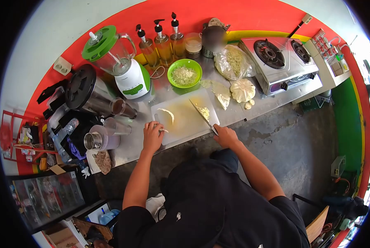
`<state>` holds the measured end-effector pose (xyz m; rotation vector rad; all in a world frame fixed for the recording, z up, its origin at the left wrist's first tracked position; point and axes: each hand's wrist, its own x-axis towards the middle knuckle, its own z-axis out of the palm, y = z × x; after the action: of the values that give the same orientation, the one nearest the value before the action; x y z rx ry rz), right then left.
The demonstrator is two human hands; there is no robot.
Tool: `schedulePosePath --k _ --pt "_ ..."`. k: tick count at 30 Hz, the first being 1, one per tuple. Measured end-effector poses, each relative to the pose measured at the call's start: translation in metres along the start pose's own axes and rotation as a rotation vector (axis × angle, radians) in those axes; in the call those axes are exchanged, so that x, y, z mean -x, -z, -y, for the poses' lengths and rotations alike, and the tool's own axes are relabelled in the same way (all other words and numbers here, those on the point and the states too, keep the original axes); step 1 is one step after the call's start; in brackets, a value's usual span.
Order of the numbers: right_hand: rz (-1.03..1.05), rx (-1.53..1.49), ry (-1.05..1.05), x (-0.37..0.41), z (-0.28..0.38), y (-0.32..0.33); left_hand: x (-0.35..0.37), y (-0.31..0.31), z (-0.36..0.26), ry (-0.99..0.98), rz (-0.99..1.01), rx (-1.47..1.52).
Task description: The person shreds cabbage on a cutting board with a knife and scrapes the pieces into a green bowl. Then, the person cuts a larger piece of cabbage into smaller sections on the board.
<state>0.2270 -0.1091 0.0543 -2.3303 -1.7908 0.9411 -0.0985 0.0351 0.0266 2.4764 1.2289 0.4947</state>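
Note:
My right hand (226,137) grips a kitchen knife (202,113), its blade lying diagonally over the white cutting board (178,134). Beside the blade is a small heap of shredded cabbage (204,112). At the board's left edge, my left hand (153,135) has its fingers curled, with a pale strip of cabbage (163,130) at the fingertips. Another curved cabbage strip (167,114) lies on the board's left part. Behind the board stands a green bowl (198,79) with shredded cabbage in it. Cabbage leaves (221,94) and a cut cabbage (242,90) rest on the right.
A plastic bag (223,67) of shredded cabbage lies behind the cut cabbage, near a two-burner gas stove (278,62). A blender (132,78), several pump bottles (162,45) and a container (193,44) line the back. Cups (122,108) and a brown cloth (102,161) sit left.

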Motion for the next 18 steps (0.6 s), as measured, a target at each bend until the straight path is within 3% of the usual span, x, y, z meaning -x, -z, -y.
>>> schedulePosePath --k 5,7,14,18 --pt "-0.009 -0.075 0.036 0.015 0.002 0.001 -0.004 -0.009 -0.030 0.000 -0.154 0.125" --pt "-0.009 -0.088 0.066 0.018 0.007 0.000 -0.008 -0.011 -0.047 0.141 -0.035 0.300" --pt "-0.016 -0.107 0.104 0.006 0.007 -0.025 -0.035 -0.051 -0.072 -0.006 0.017 0.354" --pt "-0.065 -0.146 0.114 0.008 0.007 -0.025 -0.046 -0.058 -0.084 0.011 -0.029 0.315"
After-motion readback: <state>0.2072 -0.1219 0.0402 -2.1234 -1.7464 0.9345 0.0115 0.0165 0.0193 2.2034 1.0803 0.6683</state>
